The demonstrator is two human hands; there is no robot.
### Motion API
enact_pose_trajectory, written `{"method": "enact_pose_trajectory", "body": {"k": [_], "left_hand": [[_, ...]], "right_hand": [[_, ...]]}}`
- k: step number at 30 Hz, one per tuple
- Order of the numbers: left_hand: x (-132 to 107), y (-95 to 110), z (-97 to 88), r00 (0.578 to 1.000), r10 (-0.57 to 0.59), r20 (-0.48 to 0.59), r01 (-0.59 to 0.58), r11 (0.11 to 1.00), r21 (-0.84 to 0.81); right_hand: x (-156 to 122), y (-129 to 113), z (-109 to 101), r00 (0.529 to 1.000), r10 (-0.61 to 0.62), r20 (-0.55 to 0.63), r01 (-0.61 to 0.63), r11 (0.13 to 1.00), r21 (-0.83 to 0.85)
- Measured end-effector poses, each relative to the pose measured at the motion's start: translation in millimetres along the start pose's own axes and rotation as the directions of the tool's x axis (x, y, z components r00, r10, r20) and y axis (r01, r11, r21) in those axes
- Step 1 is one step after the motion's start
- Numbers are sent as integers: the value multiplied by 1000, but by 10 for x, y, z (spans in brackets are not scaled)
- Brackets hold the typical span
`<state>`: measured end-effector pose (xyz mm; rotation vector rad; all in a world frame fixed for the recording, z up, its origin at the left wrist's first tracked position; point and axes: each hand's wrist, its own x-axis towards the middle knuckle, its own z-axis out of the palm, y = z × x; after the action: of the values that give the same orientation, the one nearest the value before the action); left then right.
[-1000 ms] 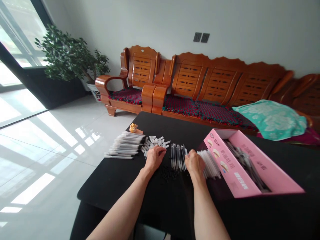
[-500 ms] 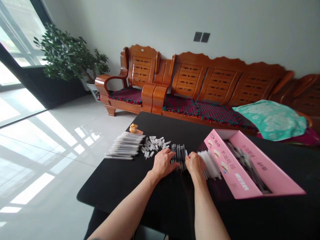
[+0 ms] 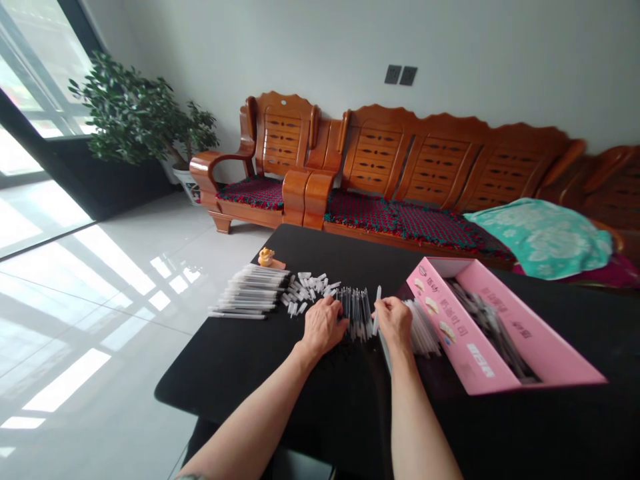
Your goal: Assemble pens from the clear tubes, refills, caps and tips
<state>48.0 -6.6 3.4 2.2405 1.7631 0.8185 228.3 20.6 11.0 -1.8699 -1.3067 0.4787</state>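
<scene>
The right hand (image 3: 395,323) has just raised a single clear pen barrel (image 3: 377,310), fingers closed around it. The left hand (image 3: 323,327), open, rests against the row of dark-tipped refills (image 3: 356,313); the hands stand apart on either side of it. Beyond lie white tubes (image 3: 423,330), loose caps (image 3: 310,287) and a pen rank (image 3: 245,293) on the black surface (image 3: 225,380); right, a pink carton (image 3: 465,333); farthest, a wooden sofa (image 3: 415,160).

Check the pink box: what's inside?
The pink cardboard box holds a heap of dark, slender pens or refills. Its front wall hides the pile's near side, and the box floor can't be seen.
</scene>
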Motion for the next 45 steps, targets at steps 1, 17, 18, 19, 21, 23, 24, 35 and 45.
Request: {"method": "enact_pose_trajectory", "body": {"k": [1, 17, 18, 19, 21, 23, 24, 35, 45], "left_hand": [[-3, -15, -4, 1000, -18, -19, 18, 1000, -8], [2, -130, -17, 993, -118, 13, 118, 992, -46], [0, -112, -17, 994, -107, 21, 107, 994, -31], [-1, -100, -18, 994, -101, 27, 102, 995, -16], [-2, -93, -21, 994, -101, 31, 101, 995, 8], [-4, -101, -29, 993, -112, 27, 112, 993, 23], [-6, -107, -33, 993, -118, 27, 117, 993, 26], [-35, -66, -32, 993, -106, 50, 101, 990, 99], [-22, -95, -45, 975, -212, 69, 204, 974, 102]], "right_hand": [[2, 21, 19, 999, 27, 31, -31, 990, 137], [-76, -17, 234, 991, 53, 122, -129, 600, 790], [-82, -23, 239, 991, 52, 125, -131, 603, 787], [-87, -27, 244, 990, 53, 128, -133, 606, 785], [-93, -29, 253, 989, 57, 136, -142, 609, 780], [-95, -29, 260, 988, 61, 142, -150, 606, 781], [-96, -30, 262, 988, 61, 144, -152, 603, 783], [-126, -96, 234, 977, 59, 204, -201, 559, 804], [-134, -69, 238, 972, 48, 230, -222, 509, 831]]}}
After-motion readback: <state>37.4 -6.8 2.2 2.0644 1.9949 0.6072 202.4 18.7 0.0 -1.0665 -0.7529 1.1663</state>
